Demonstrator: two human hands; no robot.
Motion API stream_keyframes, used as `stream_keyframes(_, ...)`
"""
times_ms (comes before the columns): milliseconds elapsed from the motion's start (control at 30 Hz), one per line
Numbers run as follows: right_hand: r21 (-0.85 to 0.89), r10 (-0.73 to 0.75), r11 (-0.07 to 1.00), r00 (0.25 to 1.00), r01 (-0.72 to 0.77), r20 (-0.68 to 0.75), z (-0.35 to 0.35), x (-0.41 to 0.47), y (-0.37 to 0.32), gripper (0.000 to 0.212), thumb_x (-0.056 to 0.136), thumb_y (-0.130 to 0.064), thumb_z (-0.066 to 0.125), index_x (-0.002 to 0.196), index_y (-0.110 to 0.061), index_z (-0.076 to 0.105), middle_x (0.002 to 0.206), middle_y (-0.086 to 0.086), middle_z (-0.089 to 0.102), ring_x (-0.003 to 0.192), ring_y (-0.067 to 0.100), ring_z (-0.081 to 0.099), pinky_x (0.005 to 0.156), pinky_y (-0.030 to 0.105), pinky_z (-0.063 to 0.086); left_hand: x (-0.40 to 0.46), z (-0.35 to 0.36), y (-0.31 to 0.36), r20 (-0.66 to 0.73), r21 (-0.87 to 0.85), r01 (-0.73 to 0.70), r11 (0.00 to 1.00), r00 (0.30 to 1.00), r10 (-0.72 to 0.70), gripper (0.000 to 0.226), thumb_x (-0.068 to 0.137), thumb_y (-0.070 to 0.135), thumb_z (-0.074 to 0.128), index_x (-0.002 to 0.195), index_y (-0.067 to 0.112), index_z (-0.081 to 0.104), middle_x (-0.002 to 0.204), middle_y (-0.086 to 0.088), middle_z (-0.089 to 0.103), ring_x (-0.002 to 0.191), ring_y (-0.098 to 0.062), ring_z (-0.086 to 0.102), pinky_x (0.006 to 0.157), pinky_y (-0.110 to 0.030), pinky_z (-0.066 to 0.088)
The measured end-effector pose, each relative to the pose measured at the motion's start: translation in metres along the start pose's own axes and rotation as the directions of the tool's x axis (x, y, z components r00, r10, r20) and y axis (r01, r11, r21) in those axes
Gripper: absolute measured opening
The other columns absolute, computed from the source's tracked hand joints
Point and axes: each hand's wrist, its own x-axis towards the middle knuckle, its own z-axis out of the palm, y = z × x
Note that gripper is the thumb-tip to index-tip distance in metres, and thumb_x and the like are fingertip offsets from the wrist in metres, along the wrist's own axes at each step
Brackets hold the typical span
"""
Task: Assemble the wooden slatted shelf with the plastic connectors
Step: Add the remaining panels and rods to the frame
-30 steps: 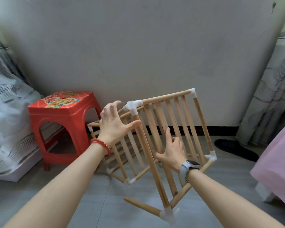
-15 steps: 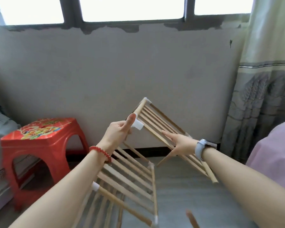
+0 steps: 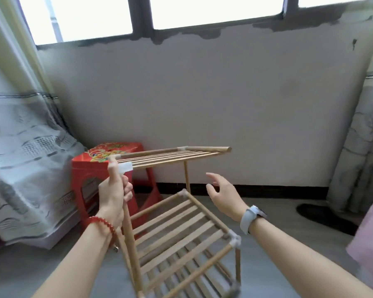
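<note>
Nearest the camera, the lower slatted tier (image 3: 177, 235) of the wooden shelf (image 3: 170, 211) is seen between the two forearms, tilted, with a white plastic connector (image 3: 234, 240) at its near right corner and another (image 3: 183, 192) at its far corner. The left hand (image 3: 113, 195) is wrapped around the near left upright post (image 3: 130, 239), fingers curled about the wood and the thumb laid up along it towards the white connector (image 3: 125, 167) at the post's top; a red bead bracelet (image 3: 102, 222) is worn on that wrist. The right hand (image 3: 223, 194) is held clear of the shelf, just to the right of the thin rear upright (image 3: 186, 176), fingers relaxed and loosely spread, nothing grasped; a pale watch (image 3: 251, 218) is worn on its wrist. The upper slatted tier (image 3: 170, 157) is carried level above both hands, with one round rail end (image 3: 226, 149) projecting free at the right. Behind the shelf, a red plastic stool (image 3: 91, 166) is noted on the grey floor (image 3: 278, 244) at left, beside a grey patterned cover (image 3: 24, 158). A dark object (image 3: 323, 216) is recorded on the floor at right; its nature cannot be told. Furthest off, a pale wall (image 3: 202, 104), a window (image 3: 202, 9) and curtains (image 3: 364, 136) are observed.
</note>
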Motion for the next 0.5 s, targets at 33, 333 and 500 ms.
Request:
stream_keyframes(33,0.062,0.05,0.997,0.999,-0.051,0.01,0.011,-0.004,0.002,0.043,0.099,-0.02,0.043,0.142,-0.015,0.037,0.14,0.003,0.045,0.121,0.013,0.045,0.097,0.023,0.036,-0.003,-0.009,-0.003,-0.009,0.04,-0.021,0.999,1.0,0.021,0.048,0.09,0.058,0.043,0.064,0.018,0.045,0.047,0.008,0.037,0.041,-0.007,0.032,0.035,-0.016,0.023)
stream_keyframes(333,0.413,0.309,0.842,0.938,-0.347,0.158,0.08,-0.03,0.014,0.032,0.097,-0.037,0.043,0.122,-0.016,0.044,0.107,0.01,0.063,0.1,0.022,0.062,0.087,0.035,0.048,-0.046,-0.019,-0.043,0.056,-0.017,0.027,0.999,0.998,-0.026,0.048,0.093,0.045,0.039,0.056,0.015,0.043,0.044,0.006,0.032,0.041,-0.008,0.028,0.039,-0.019,0.021)
stream_keyframes(500,0.308,0.329,0.87,0.919,-0.385,0.218,0.086,-0.054,0.029,0.045,0.098,-0.032,0.043,0.139,-0.013,0.038,0.127,-0.002,0.05,0.12,0.013,0.045,0.097,0.025,0.034,-0.057,-0.014,-0.059,0.09,0.045,0.045,0.998,0.995,-0.049,0.049,0.093,0.042,0.042,0.053,0.015,0.043,0.045,0.004,0.035,0.043,-0.009,0.031,0.043,-0.022,0.024)
